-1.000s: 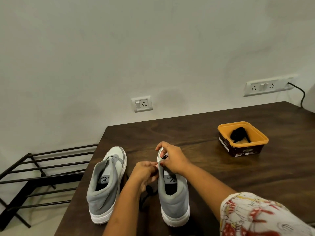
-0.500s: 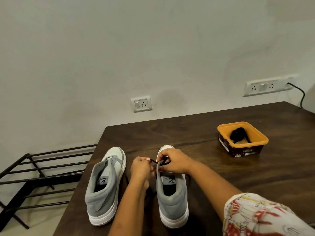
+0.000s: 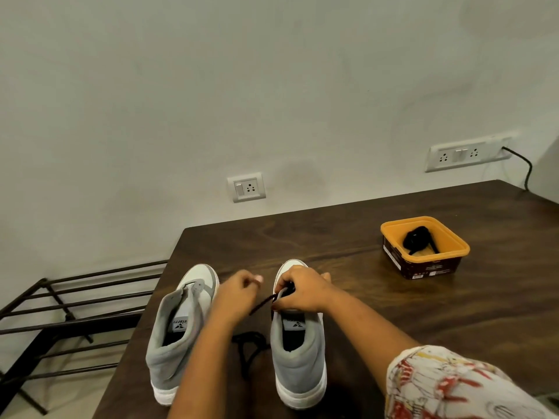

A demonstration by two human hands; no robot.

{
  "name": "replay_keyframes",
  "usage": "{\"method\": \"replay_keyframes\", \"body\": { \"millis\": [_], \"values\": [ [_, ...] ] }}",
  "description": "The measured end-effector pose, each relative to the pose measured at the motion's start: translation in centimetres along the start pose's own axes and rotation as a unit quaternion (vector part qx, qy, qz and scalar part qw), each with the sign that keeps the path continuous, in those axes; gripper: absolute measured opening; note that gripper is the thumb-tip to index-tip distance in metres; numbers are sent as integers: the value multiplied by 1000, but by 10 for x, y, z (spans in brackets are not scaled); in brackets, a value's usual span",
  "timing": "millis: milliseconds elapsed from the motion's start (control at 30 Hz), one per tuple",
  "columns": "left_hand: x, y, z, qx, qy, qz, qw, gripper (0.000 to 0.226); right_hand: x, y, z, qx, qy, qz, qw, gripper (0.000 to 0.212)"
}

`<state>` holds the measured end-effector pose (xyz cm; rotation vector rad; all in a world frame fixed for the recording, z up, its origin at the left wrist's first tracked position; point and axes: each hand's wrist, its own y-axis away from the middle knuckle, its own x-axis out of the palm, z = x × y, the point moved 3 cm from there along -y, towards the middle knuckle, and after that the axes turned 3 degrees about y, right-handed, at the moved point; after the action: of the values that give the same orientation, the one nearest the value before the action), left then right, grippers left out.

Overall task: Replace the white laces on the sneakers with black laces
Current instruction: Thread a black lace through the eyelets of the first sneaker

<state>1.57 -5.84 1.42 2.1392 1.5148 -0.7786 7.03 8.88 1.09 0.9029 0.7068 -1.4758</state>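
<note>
The table (image 3: 393, 313) bears everything, and positions are given from the right sneaker (image 3: 298, 358), which stands near the table's near edge, heel toward the person. The left sneaker (image 3: 178, 343) stands parallel to its left, apart, with no lace visible in it. An orange tub (image 3: 425, 246) sits well to its right and farther back, holding a bundled spare lace (image 3: 416, 237). The right hand (image 3: 302, 290) lies over the sneaker's front eyelets, fingers curled, pinching the black lace (image 3: 263, 303) there. The left hand (image 3: 239, 293) hovers just left of the sneaker's toe, fingers curled, apparently gripping the strand that runs taut between the hands; the grip itself is partly hidden. Slack lace (image 3: 248, 346) lies coiled on the table just left of the sneaker's heel. No white lace is seen. Assessment: threading of the lowest eyelets is under way. To do this well, draw the strand fully through while the right hand steadies the eyelet, keep the lace flat and untwisted, and even both ends before crossing upward.
</note>
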Motion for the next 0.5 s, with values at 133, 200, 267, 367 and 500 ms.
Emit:
{"method": "replay_keyframes", "body": {
  "millis": [133, 200, 267, 367, 500],
  "values": [
    [25, 2, -1, 1, -69, 123, 990, 34, 0, 0, -1, 5, -34, 12, 999, 24],
    [22, 3, -5, -12, 50, 82, 995, 40, 2, -2, -2, 1, -50, 18, 999, 24],
    [10, 3, -10, -46, 248, -11, 968, 34, 3, -3, -3, 0, -64, 25, 998, 22],
    [-22, 2, -5, -70, 599, -181, 777, 22, 2, -4, -6, -2, -88, 29, 996, 23],
    [-37, 1, 7, -89, 775, -186, 598, 24, 1, -3, -5, -19, -120, 39, 992, 30]
  ]
}}
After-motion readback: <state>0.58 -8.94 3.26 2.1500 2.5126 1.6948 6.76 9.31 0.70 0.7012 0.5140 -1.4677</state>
